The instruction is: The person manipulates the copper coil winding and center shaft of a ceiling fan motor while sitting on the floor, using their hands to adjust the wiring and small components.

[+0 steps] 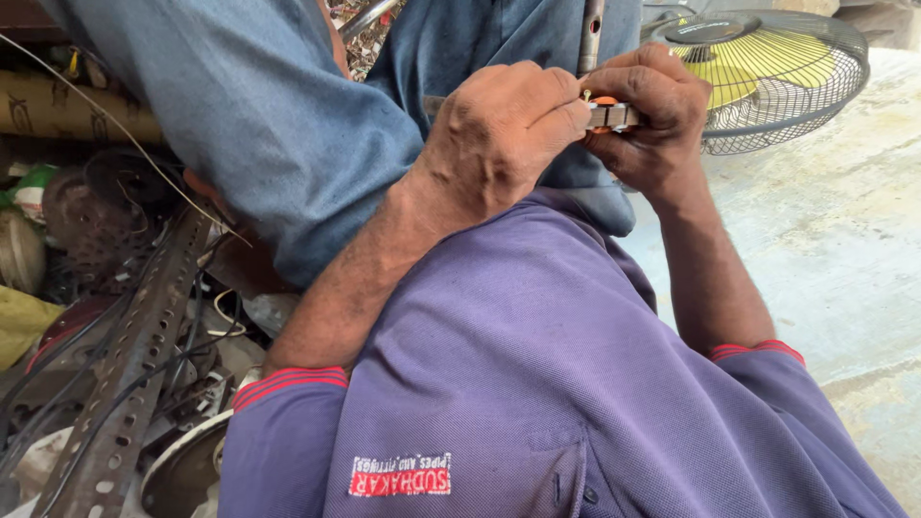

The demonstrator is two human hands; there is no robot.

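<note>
1. Two hands meet on a small metal part (614, 115) with an orange piece, held up just in front of the fan (767, 72).
2. Left hand (499, 134) has its grip pinched on the part's near end, beside a thin brass-coloured pin.
3. Right hand (652, 115) has its fingers wrapped around the part's other end.
4. To do this well, I judge the right hand should hold steady while the left works with small, controlled motions.

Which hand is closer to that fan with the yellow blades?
Right. The right hand sits just beside the fan, gripping a small metal part; the left hand pinches that part from the far side.
</note>
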